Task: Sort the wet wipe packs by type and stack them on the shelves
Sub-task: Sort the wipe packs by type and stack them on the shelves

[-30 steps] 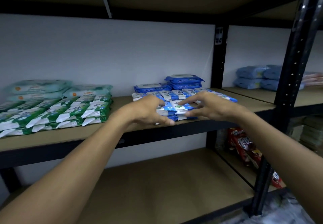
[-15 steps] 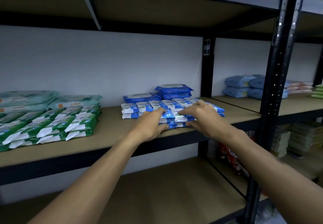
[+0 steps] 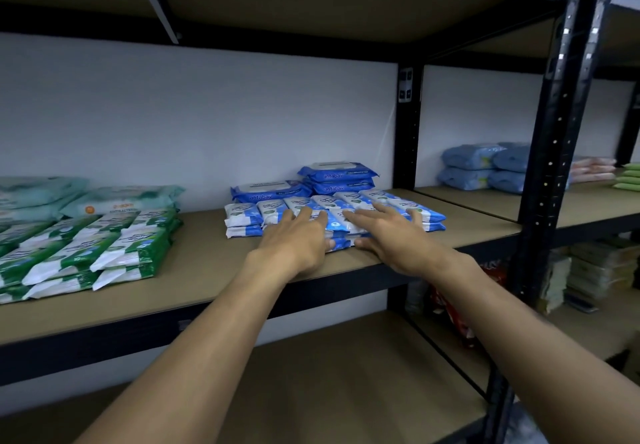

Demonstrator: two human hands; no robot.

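On the middle shelf (image 3: pixel 207 263), two flat hands on the small blue packs (image 3: pixel 273 209)

Towards the front edge of that shelf, right of its middle, the small blue packs lie side by side in a row, two layers deep. Left hand (image 3: pixel 298 236) and right hand (image 3: pixel 391 236) rest on top of them, close together, palms down, fingers straight and slightly spread. Each thumb reaches down against the front of the stack. Neither hand is lifting or pinching a pack. Just behind the row, against the back edge, sit the big blue packs (image 3: pixel 339 175): two stacked, one more beside them to the left. Well apart, at the left end of the same shelf, green-and-white packs (image 3: pixel 104 246) lie in slanted rows with pale green packs (image 3: pixel 124 198) behind them. Past the black post (image 3: pixel 554 166), the next bay's shelf carries light blue bundles (image 3: pixel 485 166) and pink packs (image 3: pixel 592 166)
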